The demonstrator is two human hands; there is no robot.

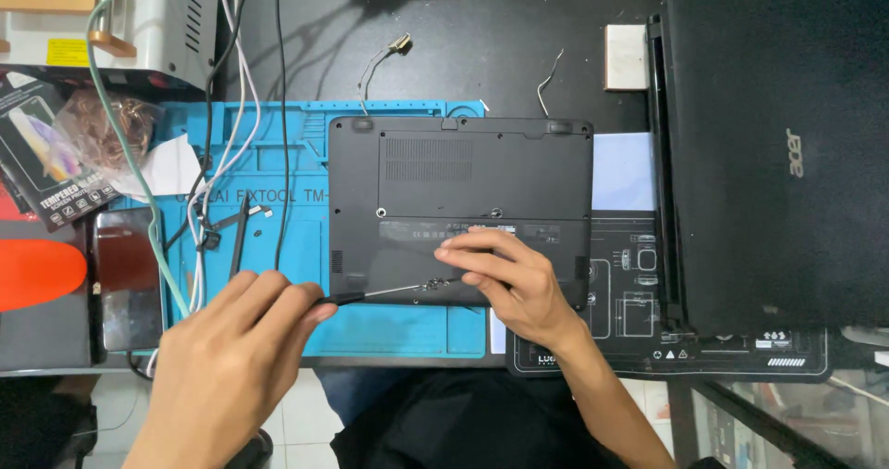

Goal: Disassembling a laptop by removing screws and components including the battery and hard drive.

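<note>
Your left hand [231, 362] is curled around the black handle of a slim screwdriver with a bright metal shaft [384, 291], fingers pinched on the grip. The shaft runs right and slightly up, tip meeting the lower middle of the small dark-grey plastic laptop lying bottom-up [460, 205]. Your right hand [514, 279] rests flat on that same lower edge, fingers pressed together and pointing left, fingertips touching the shaft near its tip, steadying it; it grips nothing.

State of work, as judged: the bottom cover is still seated on the laptop, flush all round. Two small screw points show near the middle seam; whether they hold screws is too small to tell. No loose screws are visible. So the opening looks early, cover not yet lifted.

The laptop lies partly on a blue silicone repair mat [278, 154], on the black table [463, 34]. A larger closed black laptop [778, 154] sits just to the right. White and black cables [222, 136] cross the mat on the left.
</note>
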